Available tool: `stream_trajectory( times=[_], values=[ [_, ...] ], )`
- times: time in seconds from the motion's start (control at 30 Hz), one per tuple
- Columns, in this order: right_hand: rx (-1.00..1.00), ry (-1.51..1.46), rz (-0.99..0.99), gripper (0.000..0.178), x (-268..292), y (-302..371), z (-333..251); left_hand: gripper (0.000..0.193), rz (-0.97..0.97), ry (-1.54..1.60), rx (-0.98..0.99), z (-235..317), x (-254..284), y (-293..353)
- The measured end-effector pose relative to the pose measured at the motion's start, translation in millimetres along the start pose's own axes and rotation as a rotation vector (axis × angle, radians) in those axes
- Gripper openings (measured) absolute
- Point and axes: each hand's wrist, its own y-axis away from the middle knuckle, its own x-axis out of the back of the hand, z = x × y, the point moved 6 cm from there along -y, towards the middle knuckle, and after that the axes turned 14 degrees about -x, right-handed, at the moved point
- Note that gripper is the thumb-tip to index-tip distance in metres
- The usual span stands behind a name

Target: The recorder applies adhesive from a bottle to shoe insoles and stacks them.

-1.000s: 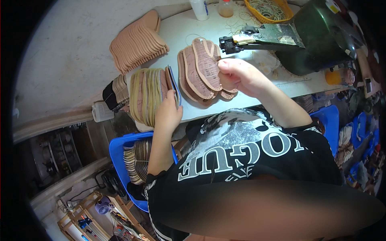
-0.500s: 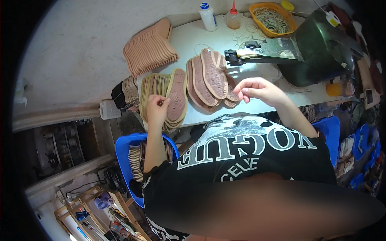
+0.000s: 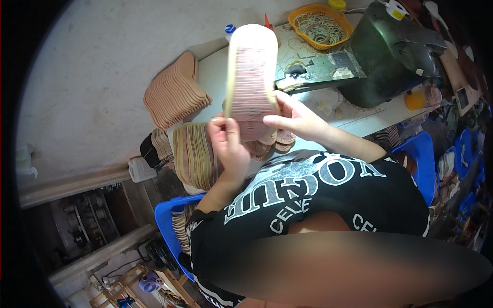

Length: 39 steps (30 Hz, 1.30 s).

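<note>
A long shoe sole, pinkish and ribbed with a pale yellow border, is raised upright over the table between both my hands. My left hand pinches its lower left edge, the thumb lying along the front. On the lower right side my right hand grips it with thumb and fingers. Partly hidden behind it, more pinkish soles lie on the table. A row of yellow-edged soles stands packed together just left of my left hand.
A leaning stack of tan soles sits at the table's left edge. Dark green machine reaches over the table from the right. A yellow basket of pale bands stands behind. Blue bins flank me, one holding soles.
Both hands have come together and now hold a sole up; before, the right was in the air and the left, by the row, held a small brown thing. The view has shifted.
</note>
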Motion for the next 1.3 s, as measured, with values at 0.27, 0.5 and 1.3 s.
stream_trajectory(
  times=[0.27,0.5,1.3],
  values=[
    [-0.202,0.18,-0.319,0.053,24,0,-14,0.024,-0.251,0.439,0.567,-49,-49,-51],
    [-0.265,-0.312,-0.332,0.042,32,-13,6,0.018,-0.373,0.521,0.553,-54,-81,-40],
    [-0.324,-0.088,0.002,0.038,59,27,32,0.035,-0.315,-0.232,0.286,-127,-69,-67]
  ],
)
